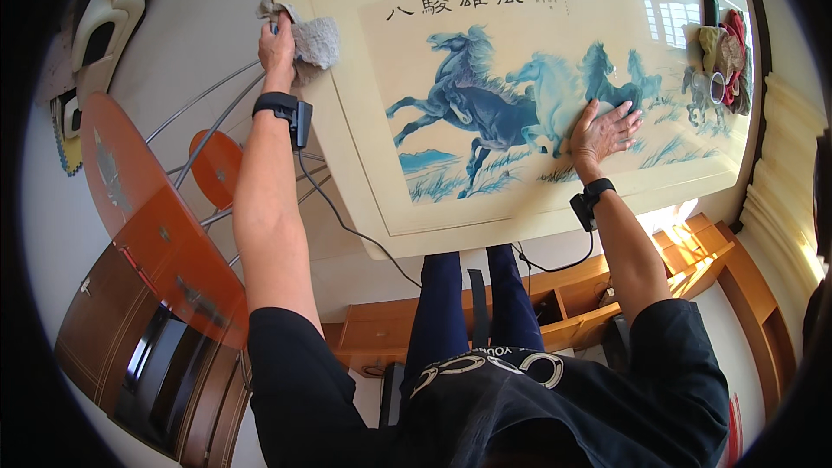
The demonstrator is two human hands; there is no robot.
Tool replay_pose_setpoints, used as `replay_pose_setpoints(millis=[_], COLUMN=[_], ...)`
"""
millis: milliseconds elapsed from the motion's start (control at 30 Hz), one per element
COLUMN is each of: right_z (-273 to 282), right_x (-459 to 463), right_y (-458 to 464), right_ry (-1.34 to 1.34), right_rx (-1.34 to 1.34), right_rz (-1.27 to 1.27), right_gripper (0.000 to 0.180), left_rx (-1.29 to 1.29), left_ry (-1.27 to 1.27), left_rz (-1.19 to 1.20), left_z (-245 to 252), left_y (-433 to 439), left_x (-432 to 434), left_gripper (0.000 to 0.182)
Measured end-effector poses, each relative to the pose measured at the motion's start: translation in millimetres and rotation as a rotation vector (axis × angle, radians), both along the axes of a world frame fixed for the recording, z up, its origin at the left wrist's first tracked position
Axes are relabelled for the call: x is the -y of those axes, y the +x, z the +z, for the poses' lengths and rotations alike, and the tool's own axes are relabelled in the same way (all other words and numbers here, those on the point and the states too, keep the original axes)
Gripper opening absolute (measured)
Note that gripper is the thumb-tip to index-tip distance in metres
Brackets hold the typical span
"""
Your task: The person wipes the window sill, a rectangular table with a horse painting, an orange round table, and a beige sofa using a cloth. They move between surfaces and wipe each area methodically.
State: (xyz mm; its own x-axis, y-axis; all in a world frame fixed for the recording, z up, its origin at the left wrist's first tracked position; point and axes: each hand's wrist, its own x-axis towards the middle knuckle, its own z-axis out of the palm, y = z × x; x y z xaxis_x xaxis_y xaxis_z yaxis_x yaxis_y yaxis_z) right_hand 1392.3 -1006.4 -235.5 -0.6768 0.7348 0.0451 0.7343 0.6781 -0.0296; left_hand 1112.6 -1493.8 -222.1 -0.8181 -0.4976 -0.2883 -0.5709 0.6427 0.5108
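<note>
My left hand (277,45) grips a grey cloth (316,43) at the left edge of a cream-coloured table (338,162). Part of the cloth lies on the tabletop and part hangs over the rim. The glossy top bears a picture of running blue horses (455,91) with writing above them. My right hand (604,131) rests palm down on that picture, fingers apart and holding nothing, over the lower part of a dark horse. Each wrist wears a black strap with a small device and a cable.
At the table's right end lies a pile of cloths (728,58) with a white round rim (717,87) beside it. An orange table (123,162) with metal legs and an orange stool (216,169) stand at left. Wooden cabinets (383,325) are behind me; a cream curtain (790,175) hangs at right.
</note>
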Motion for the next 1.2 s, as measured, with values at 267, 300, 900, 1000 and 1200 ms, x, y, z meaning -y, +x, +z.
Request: replay_pose_setpoints(millis=[267, 300, 900, 1000, 1200], right_z=[-3.6, -3.9, -14.1, -12.9, -10.4], right_x=[-1.0, -0.9, -4.3, -3.5, -1.6], right_y=[2.4, 2.1, -2.9, -3.8, -4.5], right_ry=[0.041, 0.044, -0.004, -0.018, -0.024], right_rx=[-0.027, -0.034, -0.151, -0.150, -0.092], right_rz=[0.015, 0.014, 0.017, 0.016, 0.006], right_gripper=[0.079, 0.079, 0.088, 0.088, 0.089], left_rx=[-0.123, -0.112, -0.149, -0.057, 0.048], left_ry=[0.290, 0.388, 0.106, 0.013, -0.564], left_rz=[0.062, 0.087, 0.069, 0.073, 0.001], left_z=[-23.3, -24.8, 6.4, 19.6, 29.5], left_y=[-36.9, -28.1, 366.5, 415.3, 449.3], left_x=[19.3, 23.1, 3.5, -11.6, -70.8], left_gripper=[0.067, 0.065, 0.043, 0.038, 0.046])
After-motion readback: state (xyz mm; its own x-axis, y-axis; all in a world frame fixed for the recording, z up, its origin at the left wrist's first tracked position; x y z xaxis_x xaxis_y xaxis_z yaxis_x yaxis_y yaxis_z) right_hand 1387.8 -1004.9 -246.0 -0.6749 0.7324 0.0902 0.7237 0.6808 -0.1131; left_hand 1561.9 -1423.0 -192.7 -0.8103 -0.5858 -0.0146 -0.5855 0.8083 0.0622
